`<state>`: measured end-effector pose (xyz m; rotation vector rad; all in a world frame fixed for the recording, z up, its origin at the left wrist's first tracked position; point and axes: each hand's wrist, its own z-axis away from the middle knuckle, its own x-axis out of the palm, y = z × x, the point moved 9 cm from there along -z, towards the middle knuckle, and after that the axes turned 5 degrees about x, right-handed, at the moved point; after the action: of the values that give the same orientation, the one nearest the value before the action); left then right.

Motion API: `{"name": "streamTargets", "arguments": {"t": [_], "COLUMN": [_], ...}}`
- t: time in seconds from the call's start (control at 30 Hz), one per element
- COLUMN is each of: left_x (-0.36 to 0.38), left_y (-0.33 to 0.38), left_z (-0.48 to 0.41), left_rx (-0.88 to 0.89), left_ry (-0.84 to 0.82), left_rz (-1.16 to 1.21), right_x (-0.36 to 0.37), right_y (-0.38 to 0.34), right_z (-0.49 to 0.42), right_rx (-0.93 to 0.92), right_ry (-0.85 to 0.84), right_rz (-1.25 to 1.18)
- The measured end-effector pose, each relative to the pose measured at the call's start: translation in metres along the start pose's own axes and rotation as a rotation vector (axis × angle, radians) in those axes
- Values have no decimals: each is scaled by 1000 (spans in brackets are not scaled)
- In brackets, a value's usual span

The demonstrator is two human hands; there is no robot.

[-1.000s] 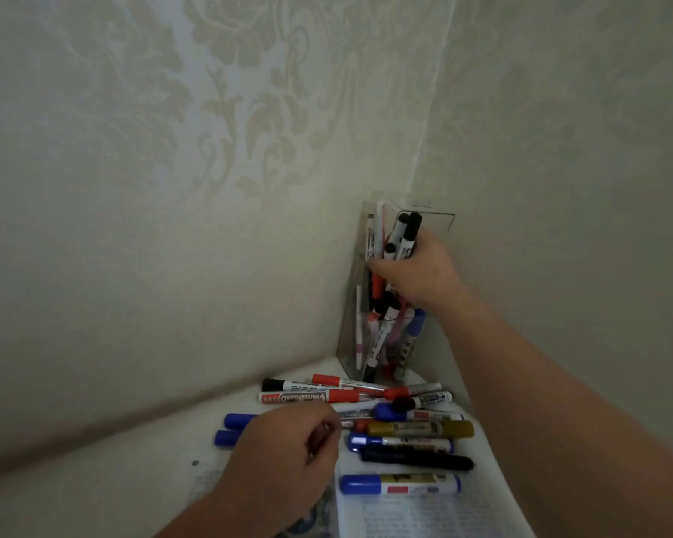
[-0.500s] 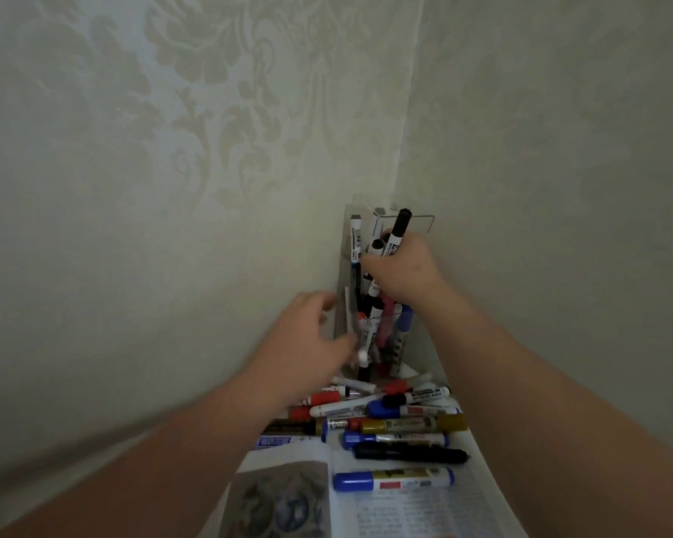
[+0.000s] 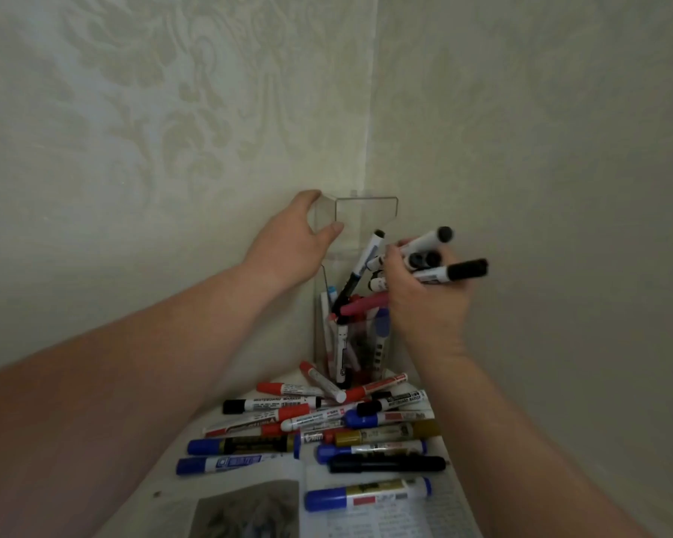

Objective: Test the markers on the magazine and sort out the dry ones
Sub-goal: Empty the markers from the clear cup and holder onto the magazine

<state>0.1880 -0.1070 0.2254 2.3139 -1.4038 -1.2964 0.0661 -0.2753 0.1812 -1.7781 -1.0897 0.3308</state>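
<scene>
The bundle of markers (image 3: 428, 242) is in the right hand (image 3: 424, 304), held above the open top of the clear plastic holder (image 3: 366, 211) in the far corner. The grip of this hand is closed around the bundle: the fingers are curled round several white barrels, and the black caps point to the right and a little up. One more marker with a dark tip (image 3: 368, 254) leans in the holder just to the left of the bundle; I cannot tell if the fingers touch it. Other markers (image 3: 342, 351) stand inside the holder, among them a pink one (image 3: 366, 302) that lies tilted near the right hand. The left hand (image 3: 288, 246) takes the upper left edge of the holder, and its grip pinches the clear wall between the thumb on the near side and the fingers on the far side. In front of the holder, nearer to the person, a pile of markers (image 3: 311, 419) lies on the white bench (image 3: 160, 495), with red, blue, black and gold caps, most of them lying from left to right. The magazine (image 3: 385, 524) lies open at the near edge, and one marker with a blue cap (image 3: 366, 497) rests across its right page. Pale wallpaper (image 3: 171, 110) with a flower pattern covers both walls of the corner.
</scene>
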Motion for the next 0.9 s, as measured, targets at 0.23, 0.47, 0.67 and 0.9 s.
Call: {"name": "streamTargets", "arguments": {"t": [0.23,0.47,0.67,0.9], "left_x": [19,45,73,87], "left_y": [-3,0,12,27], "left_z": [8,20,22,25], "left_rx": [-193,-158,-95,16], "left_ry": [-26,-169,-415,-630], "left_rz": [256,327,157,17], "right_x": [-24,-45,-72,-43], "right_y": [31,47,106,143], "right_z": [31,43,60,61], "right_rx": [185,256,556,681], "right_ry": [148,296,344,86], "right_rz": [-189,-162,-108,20]}}
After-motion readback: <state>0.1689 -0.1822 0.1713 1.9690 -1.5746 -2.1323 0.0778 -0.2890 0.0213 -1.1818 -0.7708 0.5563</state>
